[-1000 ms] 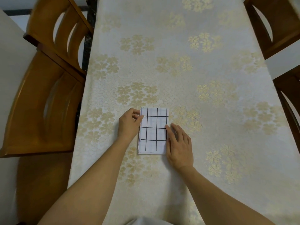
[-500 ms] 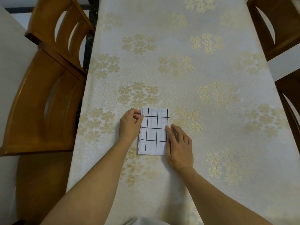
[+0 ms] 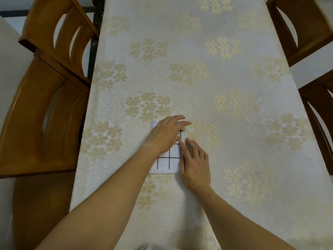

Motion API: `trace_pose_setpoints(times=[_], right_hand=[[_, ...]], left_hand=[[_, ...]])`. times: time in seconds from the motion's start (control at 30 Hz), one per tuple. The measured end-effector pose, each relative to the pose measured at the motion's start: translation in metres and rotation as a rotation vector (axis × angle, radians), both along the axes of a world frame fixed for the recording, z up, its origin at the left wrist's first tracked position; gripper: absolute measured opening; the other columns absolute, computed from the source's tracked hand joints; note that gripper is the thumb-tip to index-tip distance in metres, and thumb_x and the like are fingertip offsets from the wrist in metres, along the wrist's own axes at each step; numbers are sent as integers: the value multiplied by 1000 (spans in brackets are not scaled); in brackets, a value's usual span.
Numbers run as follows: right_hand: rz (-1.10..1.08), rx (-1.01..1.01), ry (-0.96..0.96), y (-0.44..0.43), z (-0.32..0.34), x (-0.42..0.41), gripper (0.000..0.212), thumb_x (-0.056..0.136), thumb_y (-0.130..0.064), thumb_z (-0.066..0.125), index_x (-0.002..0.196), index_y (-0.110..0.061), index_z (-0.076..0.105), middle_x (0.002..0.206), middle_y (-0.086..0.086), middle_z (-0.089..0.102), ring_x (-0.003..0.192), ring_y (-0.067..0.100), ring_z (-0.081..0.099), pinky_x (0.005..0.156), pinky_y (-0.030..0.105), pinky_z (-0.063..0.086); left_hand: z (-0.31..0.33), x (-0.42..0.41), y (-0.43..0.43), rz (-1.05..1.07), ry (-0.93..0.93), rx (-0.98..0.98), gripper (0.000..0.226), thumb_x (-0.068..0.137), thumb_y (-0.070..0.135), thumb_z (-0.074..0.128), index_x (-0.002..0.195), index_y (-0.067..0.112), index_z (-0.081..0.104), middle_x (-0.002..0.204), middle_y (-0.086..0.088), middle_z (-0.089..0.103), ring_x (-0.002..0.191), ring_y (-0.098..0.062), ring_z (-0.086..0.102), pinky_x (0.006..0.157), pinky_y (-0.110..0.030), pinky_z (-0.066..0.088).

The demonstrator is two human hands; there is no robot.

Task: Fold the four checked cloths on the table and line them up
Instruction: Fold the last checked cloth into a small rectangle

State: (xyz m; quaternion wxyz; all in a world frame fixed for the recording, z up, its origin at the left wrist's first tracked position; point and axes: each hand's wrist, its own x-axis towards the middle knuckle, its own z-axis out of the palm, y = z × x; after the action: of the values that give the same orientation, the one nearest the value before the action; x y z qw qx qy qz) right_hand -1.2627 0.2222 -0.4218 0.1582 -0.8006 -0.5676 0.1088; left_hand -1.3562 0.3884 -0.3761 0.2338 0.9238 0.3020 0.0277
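While smoothing folded cloth (image 3: pixel 169 163) with left hand (image 3: pixel 165 136) spread flat, brace right edge with right hand (image 3: pixel 196 165), fingers (image 3: pixel 184 149) splayed on worktop (image 3: pixel 180 78); press evenly, avoid shifting layers.

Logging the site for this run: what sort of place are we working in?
Most likely a home dining room: a long table under a cream tablecloth with gold flowers, and wooden dining chairs drawn up along both sides.

You look down on a cream tablecloth (image 3: pixel 180 51) patterned with gold flowers. Two wooden chairs (image 3: pixel 45 114) stand at your left and two matching chairs (image 3: pixel 304 29) at your right, on a pale floor (image 3: pixel 10 69).
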Motion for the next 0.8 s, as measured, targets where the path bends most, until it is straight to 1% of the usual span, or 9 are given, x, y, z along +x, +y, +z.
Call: trace_pose_setpoints(times=[0.03,0.1,0.17,0.3,0.43,0.5,0.63,0.73,0.8], right_hand=[[-3,13,16,1,0,0,50,103,-30,39,152,-22,42,156,3,42,147,20,33,118,38,28],[-22,39,57,0,-1,0,50,103,-27,40,151,-18,43,156,1,43,147,18,33,120,36,26],[-38,67,83,-1,-2,0,49,102,-24,42,150,-14,44,155,2,45,146,17,35,120,35,27],[-61,132,144,-1,-2,0,48,100,-20,46,147,-11,47,151,4,49,142,19,40,121,32,25],[-71,186,169,-1,-2,0,44,100,-21,52,142,-9,51,147,6,51,138,21,44,117,34,32],[-84,202,181,0,-2,1,40,100,-23,55,137,-8,56,144,7,53,135,22,47,113,36,37],[-107,162,174,8,4,6,30,96,-29,63,119,-11,64,132,7,57,122,24,52,100,38,45],[-173,79,117,22,15,12,33,94,-44,62,105,-15,69,119,7,57,104,26,53,86,37,46],[-192,-10,140,33,25,17,38,95,-50,57,104,-16,71,117,8,58,103,28,51,85,38,43]], left_hand=[[1,6,7,-41,47,-13,59,98,21,65,151,32,43,160,7,33,142,-18,35,116,-36,31],[1,12,19,-96,119,-12,52,100,21,64,148,31,48,158,7,37,137,-20,40,110,-36,37],[3,15,27,-124,164,14,42,99,25,65,140,30,56,147,7,46,128,-19,45,99,-33,43],[5,17,34,-76,182,-29,35,96,27,69,130,26,58,131,4,50,117,-18,49,84,-28,40],[8,16,40,39,215,-223,34,94,26,73,123,21,56,123,0,50,113,-18,55,91,-38,52],[9,14,41,84,242,-303,33,92,28,75,118,20,57,116,2,49,105,-18,56,89,-36,51],[8,10,37,118,262,-342,21,89,30,78,100,21,63,101,9,43,91,-13,53,81,-30,47],[11,8,30,104,205,-343,15,90,26,77,92,21,63,100,8,54,89,-16,60,81,-34,54],[13,7,26,145,121,-431,13,91,23,76,92,21,63,96,7,64,87,-16,65,83,-37,56]])
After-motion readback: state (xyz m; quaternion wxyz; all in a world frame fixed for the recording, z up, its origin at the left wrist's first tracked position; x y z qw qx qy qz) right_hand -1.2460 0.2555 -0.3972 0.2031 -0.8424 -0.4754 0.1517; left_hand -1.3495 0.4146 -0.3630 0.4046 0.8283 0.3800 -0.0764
